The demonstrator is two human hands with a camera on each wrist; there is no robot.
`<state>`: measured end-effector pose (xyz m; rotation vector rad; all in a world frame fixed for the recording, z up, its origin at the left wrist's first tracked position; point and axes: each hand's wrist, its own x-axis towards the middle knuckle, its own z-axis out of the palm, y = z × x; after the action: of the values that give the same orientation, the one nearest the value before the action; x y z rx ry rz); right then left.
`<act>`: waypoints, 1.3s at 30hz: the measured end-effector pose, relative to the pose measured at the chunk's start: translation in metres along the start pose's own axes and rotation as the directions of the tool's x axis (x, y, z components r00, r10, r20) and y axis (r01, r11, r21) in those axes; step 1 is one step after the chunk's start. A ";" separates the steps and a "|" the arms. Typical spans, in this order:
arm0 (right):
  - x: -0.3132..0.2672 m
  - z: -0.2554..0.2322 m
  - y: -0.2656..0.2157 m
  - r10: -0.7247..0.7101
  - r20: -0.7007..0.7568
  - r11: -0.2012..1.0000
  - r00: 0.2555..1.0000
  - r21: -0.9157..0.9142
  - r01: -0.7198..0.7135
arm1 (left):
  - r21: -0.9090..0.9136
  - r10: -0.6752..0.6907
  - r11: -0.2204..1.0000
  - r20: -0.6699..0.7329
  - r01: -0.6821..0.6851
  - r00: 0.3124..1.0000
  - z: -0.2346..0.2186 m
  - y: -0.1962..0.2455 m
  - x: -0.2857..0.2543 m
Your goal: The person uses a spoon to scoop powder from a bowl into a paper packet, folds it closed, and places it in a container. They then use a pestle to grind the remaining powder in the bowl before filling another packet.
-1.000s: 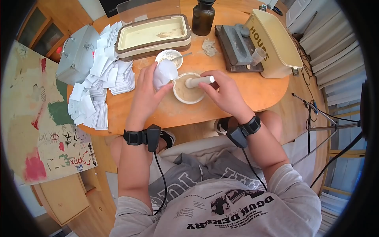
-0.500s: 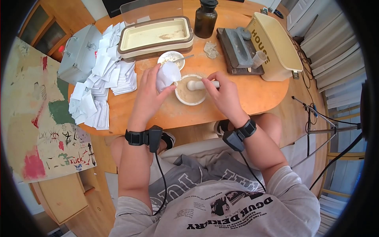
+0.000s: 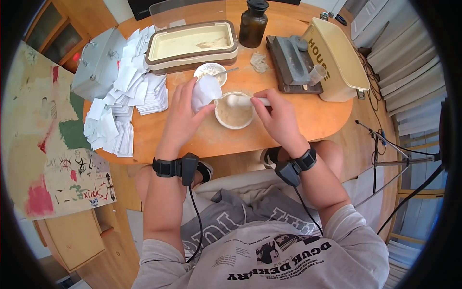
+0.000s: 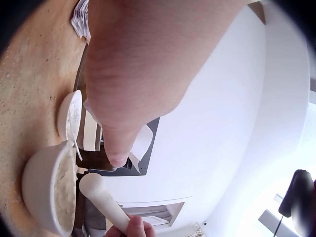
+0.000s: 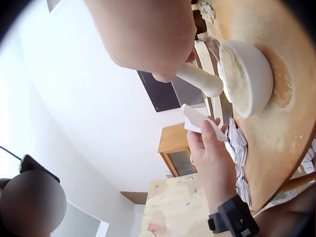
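Observation:
My left hand pinches a folded white paper at the left side of a white mortar holding pale powder. My right hand grips the handle of a white pestle, which lies tilted over the mortar. In the left wrist view the pestle's rounded head shows raised above the rim, clear of the powder. The right wrist view has the paper between the thumb and fingers of the left hand, below the pestle.
A small bowl with a spoon stands behind the paper. Stacks of white papers and a metal case lie left. At the back are a cream tray and a dark bottle; right, a grey stone block and a yellow bin.
The right hand has shifted the pestle from upright-leaning in the powder to a flatter tilt, drawn slightly to the right. The left hand keeps its pinch on the paper.

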<state>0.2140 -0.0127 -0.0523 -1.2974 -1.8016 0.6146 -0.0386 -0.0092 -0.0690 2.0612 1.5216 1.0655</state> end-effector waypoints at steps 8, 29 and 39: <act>-0.002 0.003 -0.006 0.054 0.107 0.998 0.993 -0.015 -0.053 | 0.019 0.002 1.000 -0.017 -0.001 1.000 0.003 0.002 0.001; -0.003 0.006 0.000 -0.055 0.091 0.989 0.994 0.138 0.042 | 0.017 0.060 0.998 -0.041 -0.059 0.997 -0.003 0.000 -0.001; 0.002 0.017 -0.004 -0.028 0.112 0.974 0.993 0.228 0.001 | -0.018 0.003 1.000 0.006 -0.003 1.000 -0.002 -0.001 -0.001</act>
<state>0.1978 -0.0111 -0.0580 -1.1126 -1.7717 0.8763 -0.0414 -0.0105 -0.0688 2.0535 1.5011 1.0693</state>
